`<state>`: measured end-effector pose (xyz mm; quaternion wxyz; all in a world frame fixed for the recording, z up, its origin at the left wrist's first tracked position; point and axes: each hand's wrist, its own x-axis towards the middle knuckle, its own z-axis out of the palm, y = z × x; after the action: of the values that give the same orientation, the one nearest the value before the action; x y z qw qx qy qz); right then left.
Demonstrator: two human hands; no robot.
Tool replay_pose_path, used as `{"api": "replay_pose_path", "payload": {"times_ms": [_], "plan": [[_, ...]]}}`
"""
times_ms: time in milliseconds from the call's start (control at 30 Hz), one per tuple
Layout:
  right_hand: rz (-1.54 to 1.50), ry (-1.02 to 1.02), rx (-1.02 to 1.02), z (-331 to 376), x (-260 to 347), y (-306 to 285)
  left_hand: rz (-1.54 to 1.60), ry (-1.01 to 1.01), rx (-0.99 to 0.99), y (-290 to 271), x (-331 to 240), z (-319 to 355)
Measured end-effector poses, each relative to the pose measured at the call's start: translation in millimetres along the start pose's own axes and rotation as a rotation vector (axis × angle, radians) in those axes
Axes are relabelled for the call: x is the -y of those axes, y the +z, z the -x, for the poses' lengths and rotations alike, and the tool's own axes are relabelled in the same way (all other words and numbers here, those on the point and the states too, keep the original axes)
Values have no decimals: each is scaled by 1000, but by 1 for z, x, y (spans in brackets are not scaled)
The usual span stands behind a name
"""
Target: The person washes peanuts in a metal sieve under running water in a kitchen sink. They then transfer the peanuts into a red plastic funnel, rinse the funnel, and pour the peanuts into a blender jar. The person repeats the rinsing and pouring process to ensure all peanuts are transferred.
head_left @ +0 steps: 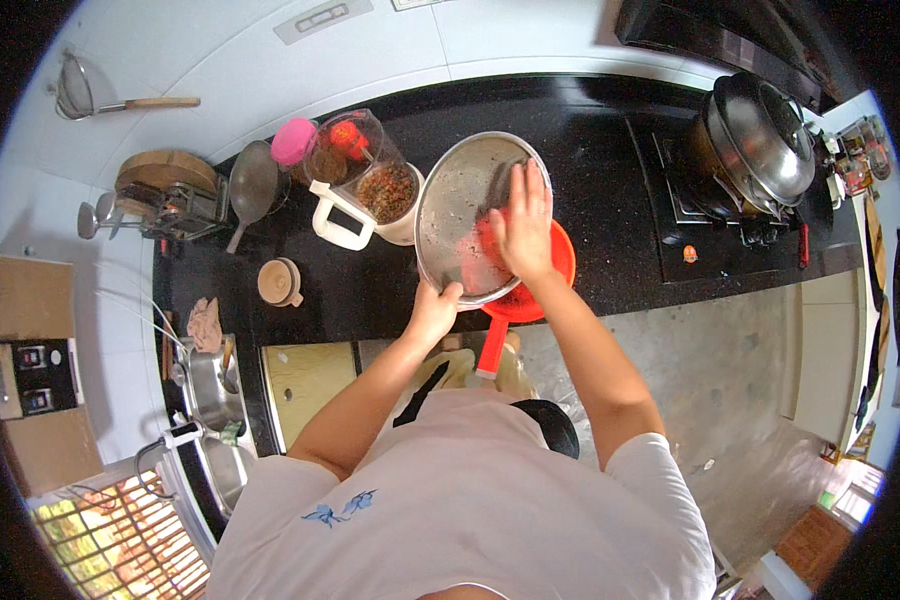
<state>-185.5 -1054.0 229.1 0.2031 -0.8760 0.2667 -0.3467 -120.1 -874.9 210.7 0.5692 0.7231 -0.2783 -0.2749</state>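
One view only: your head camera, looking steeply down past your own chest at the black counter [590, 150]. Fisheye, edges bowed. Counter fills 12 o'clock, close, within arm's reach; hob [710, 210] at 2 o'clock, sink [215, 390] at 8, floor [730, 400] at 4.

A wide, round stainless-steel bowl [460, 205] is tipped steeply, its inside smeared with reddish residue. Right under it, partly hidden, sits a round red plastic strainer [560, 262] with its long handle pointing toward the person, over the black counter's edge.
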Motion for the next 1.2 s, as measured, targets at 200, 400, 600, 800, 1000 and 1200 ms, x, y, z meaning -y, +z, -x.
{"api": "replay_pose_path", "payload": {"times_ms": [200,400,600,800,1000,1200], "plan": [[-468,-132,351,11,28,15,133,-121,115,-3,-13,-6],[-434,-111,165,-18,41,-9,447,-376,296,-10,-45,-4],[-800,-318,669,13,33,-20,496,-372,342,-22,-39,-7],[-556,-273,379,-12,47,-31,406,-320,345,-17,-40,-14],[-243,-498,685,32,-1,-35,372,-306,273,-36,-40,-23],[-98,-400,362,-5,26,-32,225,-199,246,-23,-37,-16]]}}
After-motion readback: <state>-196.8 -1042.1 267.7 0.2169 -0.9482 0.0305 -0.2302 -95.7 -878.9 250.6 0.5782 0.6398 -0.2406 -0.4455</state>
